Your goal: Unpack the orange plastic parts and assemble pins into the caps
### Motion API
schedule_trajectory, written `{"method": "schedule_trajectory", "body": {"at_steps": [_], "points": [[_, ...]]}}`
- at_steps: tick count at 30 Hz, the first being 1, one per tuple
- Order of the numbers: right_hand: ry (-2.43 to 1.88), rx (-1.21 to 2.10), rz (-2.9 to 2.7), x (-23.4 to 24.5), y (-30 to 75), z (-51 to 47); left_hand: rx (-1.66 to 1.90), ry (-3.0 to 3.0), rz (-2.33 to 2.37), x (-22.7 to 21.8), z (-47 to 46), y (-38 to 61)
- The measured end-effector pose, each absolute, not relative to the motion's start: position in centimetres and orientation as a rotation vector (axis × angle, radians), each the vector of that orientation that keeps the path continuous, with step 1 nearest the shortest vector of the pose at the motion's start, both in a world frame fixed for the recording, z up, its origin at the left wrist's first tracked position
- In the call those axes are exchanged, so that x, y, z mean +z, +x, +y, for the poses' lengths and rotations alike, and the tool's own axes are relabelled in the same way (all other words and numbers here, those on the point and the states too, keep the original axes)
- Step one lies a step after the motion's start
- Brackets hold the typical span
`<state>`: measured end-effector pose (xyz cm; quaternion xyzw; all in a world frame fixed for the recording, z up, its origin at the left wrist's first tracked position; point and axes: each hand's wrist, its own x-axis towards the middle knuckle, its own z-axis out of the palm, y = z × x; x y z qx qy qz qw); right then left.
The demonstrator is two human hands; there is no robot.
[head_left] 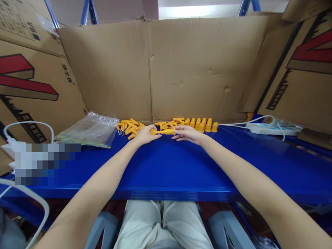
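A slim orange-yellow plastic piece (166, 131), narrower at its left and thicker at its right, is held level between my hands just above the blue shelf. My left hand (145, 135) grips its left end with thumb and fingers. At the right end, my right hand (187, 134) pinches it between thumb and fingertips, the other fingers loosely curved. Behind my left hand lies a heap of orange handle-shaped parts (131, 126), some with small metal chains. More such handle-shaped parts (169, 123) lie behind the piece. Orange cup-shaped parts (204, 125) stand in rows beyond my right hand.
A clear plastic bag (92, 129) lies at the left on the blue shelf (171, 169). Cardboard (197, 69) walls the back and sides. A white power strip (275, 128) with cables sits at the right. White cables (28, 122) and a blurred-out object (44, 162) are at the left.
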<state>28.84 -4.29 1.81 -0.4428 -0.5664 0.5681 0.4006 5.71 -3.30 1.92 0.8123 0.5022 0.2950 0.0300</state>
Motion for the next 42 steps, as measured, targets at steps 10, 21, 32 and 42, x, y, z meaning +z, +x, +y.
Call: {"method": "schedule_trajectory", "body": {"at_steps": [10,21,32,42], "points": [[-1.098,1.393,-1.392,1.76,28.7,-4.19,0.893,2.563,1.571,1.71,-3.03,5.57],[-1.091,1.362,-1.38,2.0,28.56,-4.44,0.869,2.581,1.595,1.76,-3.01,5.65],[-1.12,1.361,-1.333,1.99,28.35,-4.52,0.845,2.573,1.601,1.74,-3.12,5.75],[-1.139,1.384,-1.322,2.0,28.26,-4.45,0.842,2.586,1.595,1.88,-3.32,5.8]]}}
